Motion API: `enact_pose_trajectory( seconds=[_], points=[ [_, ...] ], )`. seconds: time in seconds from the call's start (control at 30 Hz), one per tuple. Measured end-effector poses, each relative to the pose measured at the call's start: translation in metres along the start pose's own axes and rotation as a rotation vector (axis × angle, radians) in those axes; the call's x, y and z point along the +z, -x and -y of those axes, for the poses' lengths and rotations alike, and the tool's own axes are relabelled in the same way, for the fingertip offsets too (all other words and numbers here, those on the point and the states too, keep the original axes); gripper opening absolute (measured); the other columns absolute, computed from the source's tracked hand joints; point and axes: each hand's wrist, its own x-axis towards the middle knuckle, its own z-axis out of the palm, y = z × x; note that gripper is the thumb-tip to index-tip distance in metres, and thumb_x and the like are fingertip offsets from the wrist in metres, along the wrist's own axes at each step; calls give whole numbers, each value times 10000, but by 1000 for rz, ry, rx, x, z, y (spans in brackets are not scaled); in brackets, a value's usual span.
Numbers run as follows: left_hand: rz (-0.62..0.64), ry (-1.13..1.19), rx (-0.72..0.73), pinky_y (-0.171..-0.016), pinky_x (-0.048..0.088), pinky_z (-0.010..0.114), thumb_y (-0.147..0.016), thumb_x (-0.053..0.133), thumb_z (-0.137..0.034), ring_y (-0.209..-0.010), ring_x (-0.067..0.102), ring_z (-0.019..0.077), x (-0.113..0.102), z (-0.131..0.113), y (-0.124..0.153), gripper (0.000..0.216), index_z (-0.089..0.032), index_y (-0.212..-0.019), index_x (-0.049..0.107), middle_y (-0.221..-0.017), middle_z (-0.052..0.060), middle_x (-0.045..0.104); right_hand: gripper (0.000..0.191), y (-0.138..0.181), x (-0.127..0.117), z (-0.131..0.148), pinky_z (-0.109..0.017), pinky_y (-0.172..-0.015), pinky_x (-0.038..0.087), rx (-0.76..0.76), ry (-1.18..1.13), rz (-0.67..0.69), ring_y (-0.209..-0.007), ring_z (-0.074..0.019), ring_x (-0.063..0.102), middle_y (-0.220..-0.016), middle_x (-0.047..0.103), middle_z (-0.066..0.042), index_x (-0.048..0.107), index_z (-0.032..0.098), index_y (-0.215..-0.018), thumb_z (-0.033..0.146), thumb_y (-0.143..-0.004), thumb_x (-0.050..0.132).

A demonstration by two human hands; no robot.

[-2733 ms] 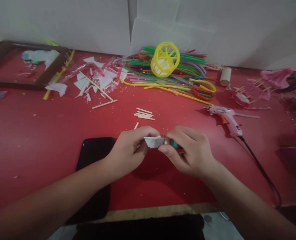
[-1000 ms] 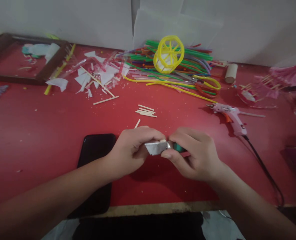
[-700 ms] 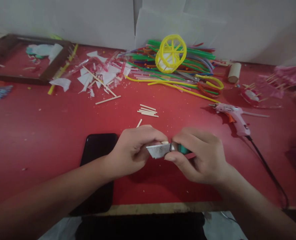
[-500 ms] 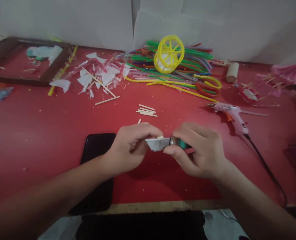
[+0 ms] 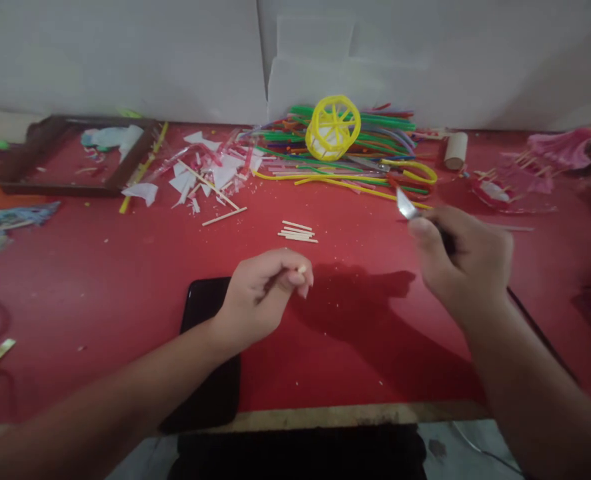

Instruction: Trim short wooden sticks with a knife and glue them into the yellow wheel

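My left hand (image 5: 262,297) is closed in a pinch on a pale wooden stick (image 5: 302,269); only its end shows at the fingertips. Off to the right, my right hand (image 5: 465,257) is raised and closed round a craft knife (image 5: 406,205). Its blade points up and to the left, and my fingers hide the handle. Beyond my left hand, several short sticks (image 5: 298,233) lie in a small group on the red table (image 5: 355,373). A black phone (image 5: 210,393) lies under my left forearm.
At the back, a yellow wheel-like frame (image 5: 333,127) stands among coloured pipe cleaners (image 5: 385,120) and scissors (image 5: 410,170). Paper scraps (image 5: 222,172) and a brown frame (image 5: 60,190) lie left. A wooden cylinder (image 5: 456,151) and a pink model (image 5: 540,163) stand right.
My right hand has moved the knife away from the stick, up and to the right, and now covers the glue gun. My left hand keeps its pinch. The view has shifted slightly left.
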Motion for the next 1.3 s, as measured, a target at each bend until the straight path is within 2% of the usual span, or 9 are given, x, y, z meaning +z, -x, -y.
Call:
enact_pose_trajectory(
  seconds=[0.03, 0.17, 0.27, 0.4, 0.5, 0.63, 1.03, 1.3],
  points=[
    [-14, -7, -26, -589, 471, 222, -972, 494, -231, -603, 557, 99, 1, 1, 0, 193, -187, -806, 582, -659, -3, 601, 330, 0, 0, 0, -246, -487, 294, -9, -69, -8, -485, -87, 404, -538, 470, 34, 553, 192, -686, 411, -930, 523],
    [-40, -86, -87, -625, 502, 217, -957, 519, -204, -634, 607, 98, 4, 6, -1, 142, -182, -867, 627, -712, 9, 667, 282, 7, 8, 13, -231, -502, 338, -104, -203, 102, -517, -85, 465, -585, 533, 18, 577, 181, -753, 387, -939, 524],
    [-5, -160, -29, -614, 505, 207, -911, 537, -119, -626, 616, 98, 5, 8, -2, 117, -172, -873, 634, -718, 10, 682, 283, 13, 17, 25, -217, -527, 360, -142, -247, 166, -562, -84, 501, -629, 565, 8, 589, 171, -765, 384, -939, 519],
    [23, -196, 49, -637, 514, 193, -827, 501, 2, -708, 657, 108, 5, 8, -3, 211, -160, -862, 631, -803, 34, 718, 328, 18, 24, 35, -216, -537, 360, -172, -267, 246, -569, -82, 483, -639, 560, 10, 590, 166, -747, 419, -938, 506],
    [41, -187, 52, -631, 513, 193, -799, 490, 23, -724, 663, 114, 5, 8, -3, 232, -157, -857, 624, -807, 38, 719, 358, 19, 25, 36, -222, -537, 354, -186, -246, 257, -571, -87, 475, -636, 556, 8, 591, 164, -751, 451, -941, 493],
    [49, -186, 58, -634, 513, 196, -772, 471, 43, -726, 663, 111, 5, 8, -3, 267, -155, -858, 629, -821, 38, 723, 315, 19, 25, 35, -220, -535, 343, -191, -237, 274, -564, -82, 462, -637, 548, 13, 586, 167, -750, 408, -935, 506],
    [86, -168, 28, -623, 499, 203, -779, 460, 32, -666, 629, 104, 5, 7, -4, 255, -151, -832, 629, -756, 25, 698, 336, 20, 23, 35, -233, -541, 322, -194, -240, 326, -570, -89, 465, -638, 551, 9, 583, 162, -758, 428, -942, 492],
    [179, -89, -25, -605, 447, 163, -731, 441, 61, -638, 565, 76, 4, 1, -2, 267, -137, -800, 606, -690, -8, 628, 392, 21, 19, 32, -236, -522, 285, -230, -282, 357, -539, -80, 398, -603, 490, 23, 550, 166, -716, 476, -943, 474]
  ],
)
